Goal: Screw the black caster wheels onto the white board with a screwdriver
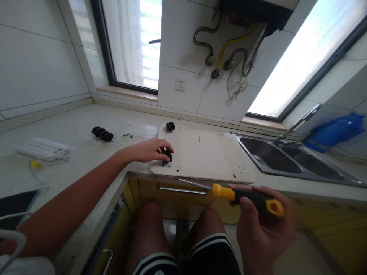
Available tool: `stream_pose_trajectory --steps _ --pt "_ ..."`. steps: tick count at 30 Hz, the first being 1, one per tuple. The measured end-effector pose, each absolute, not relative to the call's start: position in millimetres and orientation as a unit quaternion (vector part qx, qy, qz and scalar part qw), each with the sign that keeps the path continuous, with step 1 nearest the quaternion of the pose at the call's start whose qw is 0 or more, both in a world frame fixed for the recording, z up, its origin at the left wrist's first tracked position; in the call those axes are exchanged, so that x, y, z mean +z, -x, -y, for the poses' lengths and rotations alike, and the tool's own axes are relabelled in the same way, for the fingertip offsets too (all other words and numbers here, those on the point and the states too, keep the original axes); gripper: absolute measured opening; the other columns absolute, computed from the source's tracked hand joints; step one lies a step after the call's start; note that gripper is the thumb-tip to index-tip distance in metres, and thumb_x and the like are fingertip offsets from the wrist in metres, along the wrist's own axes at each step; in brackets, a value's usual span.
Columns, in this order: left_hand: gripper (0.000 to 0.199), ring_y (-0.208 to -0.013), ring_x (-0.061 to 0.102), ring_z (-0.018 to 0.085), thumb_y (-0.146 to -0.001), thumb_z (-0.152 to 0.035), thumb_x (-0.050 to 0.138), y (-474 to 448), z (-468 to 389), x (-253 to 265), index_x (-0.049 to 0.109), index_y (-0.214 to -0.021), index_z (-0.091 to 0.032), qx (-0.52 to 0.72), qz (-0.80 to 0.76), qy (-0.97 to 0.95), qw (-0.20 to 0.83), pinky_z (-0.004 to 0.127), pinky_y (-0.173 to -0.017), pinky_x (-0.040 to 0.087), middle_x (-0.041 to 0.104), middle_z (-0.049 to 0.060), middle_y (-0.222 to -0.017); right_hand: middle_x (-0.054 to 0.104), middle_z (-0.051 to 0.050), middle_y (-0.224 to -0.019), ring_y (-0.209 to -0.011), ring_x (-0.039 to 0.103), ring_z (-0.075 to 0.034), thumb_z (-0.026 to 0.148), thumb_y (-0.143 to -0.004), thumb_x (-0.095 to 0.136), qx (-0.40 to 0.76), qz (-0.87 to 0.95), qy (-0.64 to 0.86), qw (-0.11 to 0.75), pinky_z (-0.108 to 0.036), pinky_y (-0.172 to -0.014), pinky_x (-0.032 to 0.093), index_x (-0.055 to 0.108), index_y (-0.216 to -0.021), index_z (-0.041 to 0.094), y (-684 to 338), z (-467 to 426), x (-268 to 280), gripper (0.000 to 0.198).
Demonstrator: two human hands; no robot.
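Note:
My left hand [153,150] has its fingers closed round a black caster wheel [167,156] at the near left corner of a white board [203,152]. The caster's metal plate rests on the board. Another black caster [170,126] stands at the board's far left corner. In front of the counter, my right hand [263,225] grips a yellow and black screwdriver [252,200], its shaft pointing left toward the board's near edge, apart from the caster. Small holes show near the board's right corners and along its near edge.
Several more black casters [102,134] lie on the counter at left, near scattered dark screws [128,135]. Further left are a white power strip [43,148] and a cable. A double sink [269,156] with a faucet [298,124] borders the board's right side. Drawer handles [180,190] project below the counter.

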State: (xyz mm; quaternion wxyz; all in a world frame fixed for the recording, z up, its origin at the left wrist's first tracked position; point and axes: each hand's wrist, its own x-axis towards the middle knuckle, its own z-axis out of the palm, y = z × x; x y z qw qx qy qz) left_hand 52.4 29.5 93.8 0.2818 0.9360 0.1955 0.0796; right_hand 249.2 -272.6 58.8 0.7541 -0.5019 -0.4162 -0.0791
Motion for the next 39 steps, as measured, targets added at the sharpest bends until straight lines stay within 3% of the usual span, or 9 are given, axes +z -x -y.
stream_pose_trajectory --steps 5,15,39 --pt "0.034 -0.121 0.076 0.023 -0.103 -0.027 0.063 -61.3 -26.9 84.4 0.073 -0.134 -0.017 0.133 -0.14 -0.935 0.298 0.031 -0.105 0.054 0.08 0.012 -0.135 0.084 -0.003 -0.106 -0.098 0.083 -0.018 0.021 -0.089 0.089 -0.075 0.508 0.528 0.676 -0.031 -0.092 0.067 0.072 -0.122 0.025 -230.0 236.7 56.9 0.037" --pt "0.027 -0.115 0.075 0.025 -0.104 -0.02 0.062 -66.0 -24.7 84.8 0.082 -0.123 -0.018 0.135 -0.147 -0.95 0.242 0.032 -0.103 0.052 0.083 0.01 -0.125 0.084 -0.002 -0.109 -0.096 0.083 -0.016 0.024 -0.095 0.086 -0.145 0.603 0.544 0.564 -0.025 -0.089 0.066 0.068 -0.125 0.025 -215.3 196.7 59.6 0.035" --pt "0.027 -0.112 0.076 0.025 -0.104 -0.018 0.062 -67.9 -24.8 82.1 0.083 -0.12 -0.017 0.153 -0.137 -0.946 0.251 0.034 -0.103 0.054 0.084 0.011 -0.122 0.083 0.0 -0.107 -0.093 0.082 -0.013 0.028 -0.095 0.086 -0.157 0.609 0.559 0.541 -0.021 -0.087 0.063 0.068 -0.124 0.026 -216.2 195.9 59.7 0.034"
